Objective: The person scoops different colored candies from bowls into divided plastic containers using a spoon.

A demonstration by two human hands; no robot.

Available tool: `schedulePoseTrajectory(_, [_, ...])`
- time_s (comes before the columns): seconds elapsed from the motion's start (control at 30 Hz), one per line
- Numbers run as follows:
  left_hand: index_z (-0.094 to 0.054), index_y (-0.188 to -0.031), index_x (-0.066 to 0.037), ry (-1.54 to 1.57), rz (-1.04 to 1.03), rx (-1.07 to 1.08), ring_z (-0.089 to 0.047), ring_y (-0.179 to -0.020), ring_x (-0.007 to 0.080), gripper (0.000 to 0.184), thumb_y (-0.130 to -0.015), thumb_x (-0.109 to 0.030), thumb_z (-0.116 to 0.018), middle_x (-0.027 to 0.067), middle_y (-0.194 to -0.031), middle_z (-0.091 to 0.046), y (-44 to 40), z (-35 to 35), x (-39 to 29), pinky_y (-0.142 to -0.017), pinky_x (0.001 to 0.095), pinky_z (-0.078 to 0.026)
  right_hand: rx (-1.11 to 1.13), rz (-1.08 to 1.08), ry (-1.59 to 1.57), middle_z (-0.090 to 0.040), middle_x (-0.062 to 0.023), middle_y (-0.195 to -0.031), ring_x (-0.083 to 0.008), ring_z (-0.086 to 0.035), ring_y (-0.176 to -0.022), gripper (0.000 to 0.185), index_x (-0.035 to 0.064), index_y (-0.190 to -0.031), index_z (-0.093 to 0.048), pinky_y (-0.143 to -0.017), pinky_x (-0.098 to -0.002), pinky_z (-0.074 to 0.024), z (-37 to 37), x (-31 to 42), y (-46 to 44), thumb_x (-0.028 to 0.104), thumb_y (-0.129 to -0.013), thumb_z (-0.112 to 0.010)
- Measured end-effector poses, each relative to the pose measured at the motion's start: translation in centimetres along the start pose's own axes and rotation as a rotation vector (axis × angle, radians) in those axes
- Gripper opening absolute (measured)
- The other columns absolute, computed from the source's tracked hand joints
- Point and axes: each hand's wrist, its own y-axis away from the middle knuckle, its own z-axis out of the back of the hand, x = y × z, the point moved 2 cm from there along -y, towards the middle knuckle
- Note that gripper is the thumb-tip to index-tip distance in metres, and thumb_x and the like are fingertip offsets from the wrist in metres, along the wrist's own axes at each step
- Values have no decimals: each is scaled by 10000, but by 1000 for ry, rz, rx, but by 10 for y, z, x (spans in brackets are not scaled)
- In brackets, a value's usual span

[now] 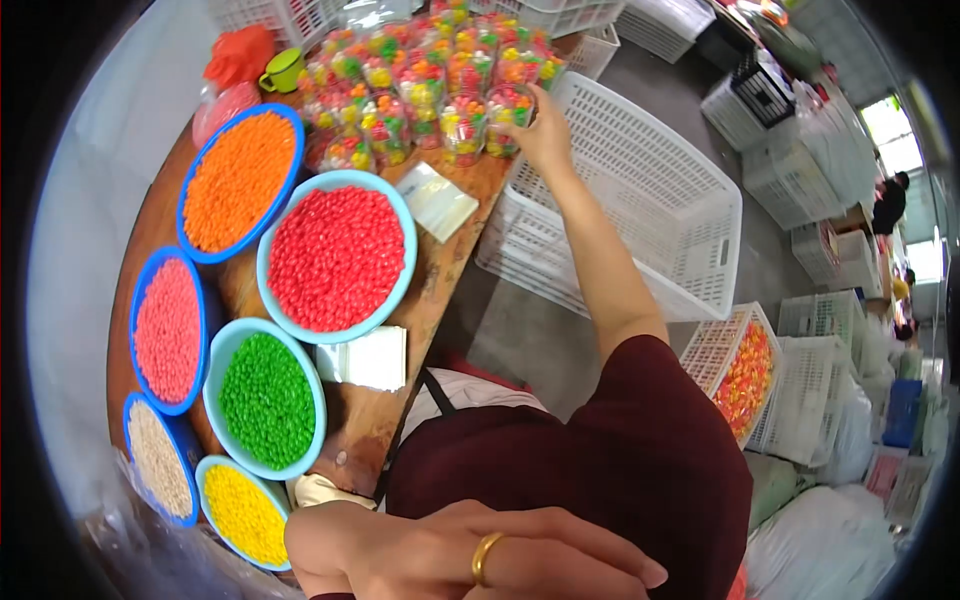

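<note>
At the top of the view, my right hand (545, 135) is stretched out, its thumb and fingers around a clear cup of mixed candies (508, 108). This cup is at the right end of a dense group of similar candy-filled cups (420, 85) on the wooden table (440, 275). My left hand (470, 550) is close to the camera at the bottom, back side up, with a gold ring (485, 558) on one finger. Its fingers are bent and pressed together; whatever lies under them is hidden. Beside the cups lies a stack of clear plastic film (437, 200).
Tubs of red (335, 258), orange (240, 180), pink (168, 330), green (267, 400), yellow (243, 515) and beige (160, 458) pieces cover the table's left. A white crate (700, 195) stands right of the table edge. Another crate holds wrapped orange candies (745, 375).
</note>
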Motion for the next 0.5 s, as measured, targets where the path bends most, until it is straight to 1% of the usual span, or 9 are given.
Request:
schedulePoseTrajectory(0.1, [-665,-975,-56,191,155,-1,-654,-822,344,122,-857,-27,-681,273,-971,-621,13,-1,-1,-729,373,-587,-125,-38,32,-616,-186,-1081,-356,-605,-1028,597,30,-1233,-527,-866,-422,-489,20,19,11,264,-755,-798])
schedulePoseTrajectory(0.13, [-661,-990,-60,234,202,63,-648,-846,353,132,-868,-12,-662,281,-997,-612,5,6,-4,-747,377,-585,-160,3,-3,-630,-172,-1059,-325,-619,-995,557,23,-1203,-541,-847,-404,-494,24,27,16,246,-761,-794])
schedulePoseTrajectory(0.2, [-654,-1017,-66,279,230,66,-643,-872,364,144,-892,2,-627,294,-1017,-601,7,5,-7,-772,384,-582,-227,88,-68,-657,-142,-1016,-263,-647,-930,477,7,-1145,-568,-809,-368,-504,35,43,28,210,-772,-786])
schedulePoseTrajectory(0.23, [-651,-1028,-69,279,213,4,-643,-873,368,146,-906,0,-610,299,-1011,-600,19,-3,-8,-779,387,-580,-153,34,-133,-642,-142,-1004,-276,-640,-898,420,14,-1118,-568,-786,-370,-503,41,58,36,182,-786,-763])
schedulePoseTrajectory(0.3, [-652,-1040,-75,275,195,21,-639,-892,377,142,-937,-21,-572,307,-1019,-596,18,-4,-11,-795,400,-573,3,-74,-264,-612,-140,-981,-303,-627,-834,307,29,-1065,-568,-739,-375,-499,49,98,57,125,-814,-716])
schedulePoseTrajectory(0.33, [-656,-1042,-79,269,193,108,-636,-909,384,144,-954,-40,-550,310,-1032,-594,1,6,-12,-805,409,-569,23,-22,-329,-614,-135,-957,-290,-620,-798,285,27,-1044,-573,-718,-369,-495,46,113,67,118,-814,-715])
schedulePoseTrajectory(0.4, [-650,-975,-60,122,210,151,-642,-868,362,94,-942,-43,-564,253,-928,-602,-8,18,-21,-732,375,-567,58,84,-456,-617,-124,-911,-265,-607,-726,242,23,-1002,-584,-676,-358,-486,42,140,83,105,-813,-711])
schedulePoseTrajectory(0.47, [-617,-856,-31,-132,207,39,-634,-743,309,42,-897,-24,-620,151,-729,-594,3,32,-38,-601,306,-557,142,153,-512,-610,-110,-852,-205,-556,-649,209,26,-978,-593,-624,-338,-464,46,176,96,88,-813,-705])
schedulePoseTrajectory(0.5, [-595,-805,-25,-245,194,-29,-618,-677,285,89,-881,-21,-641,110,-648,-577,10,42,-49,-553,281,-545,275,56,-584,-594,-97,-829,-153,-508,-616,200,31,-964,-594,-588,-305,-442,46,189,104,81,-808,-708])
